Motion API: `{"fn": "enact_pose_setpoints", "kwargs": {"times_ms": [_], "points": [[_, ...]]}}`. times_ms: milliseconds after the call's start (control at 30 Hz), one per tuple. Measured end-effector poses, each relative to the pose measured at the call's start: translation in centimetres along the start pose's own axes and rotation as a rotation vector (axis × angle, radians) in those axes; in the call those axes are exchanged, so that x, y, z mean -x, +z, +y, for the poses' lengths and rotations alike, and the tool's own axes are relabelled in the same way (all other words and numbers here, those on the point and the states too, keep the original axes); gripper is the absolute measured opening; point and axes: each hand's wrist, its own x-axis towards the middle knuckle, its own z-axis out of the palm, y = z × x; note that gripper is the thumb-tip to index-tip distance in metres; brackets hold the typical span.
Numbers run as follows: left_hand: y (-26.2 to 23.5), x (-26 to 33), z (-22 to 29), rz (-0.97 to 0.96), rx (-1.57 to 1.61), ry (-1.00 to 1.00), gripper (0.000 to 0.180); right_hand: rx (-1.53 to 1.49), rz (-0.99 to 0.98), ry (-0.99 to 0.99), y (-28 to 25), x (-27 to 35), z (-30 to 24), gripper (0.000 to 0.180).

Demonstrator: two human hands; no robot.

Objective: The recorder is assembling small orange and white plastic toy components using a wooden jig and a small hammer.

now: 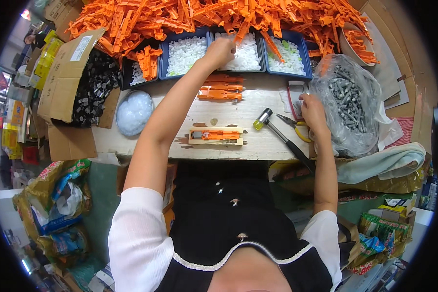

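My left hand (221, 52) reaches over the blue bin of small white plastic parts (243, 58), its fingers curled together; what they hold, if anything, is hidden. At the right of the bench, my right hand (312, 111) has its fingers bent in beside a small red-edged box (295, 92); I cannot make out what is in them. Nearer me, a pale block-shaped holder (193, 141) bears an orange plastic part (219, 135) with a grey piece at its left end. Several more orange parts (221, 91) lie in a stack below my left hand.
A hammer (277, 130) and yellow-handled pliers (292, 121) lie near my right forearm. Orange parts (146, 19) heap behind the bins. A bag of grey metal pieces (348, 104) sits right; a round bowl (134, 113) and a carton of black parts (63, 78) stand left.
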Motion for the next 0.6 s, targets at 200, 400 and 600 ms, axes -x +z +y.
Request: {"fn": "enact_pose_setpoints", "kwargs": {"times_ms": [200, 400, 600], "points": [[-1.8, 2.1, 0.7, 0.168, 0.322, -0.031, 0.023, -0.161, 0.144, -0.038, -0.1, 0.6, -0.6, 0.015], [-4.0, 9.9, 5.4, 0.162, 1.202, -0.298, 0.027, -0.76, 0.151, 0.199, -0.7, 1.0, -5.4, 0.013], [-1.0, 17.6, 7.3, 0.34, 1.366, -0.24, 0.012, -1.263, -0.03, 0.212, -1.1, 0.9, -13.5, 0.01]]}}
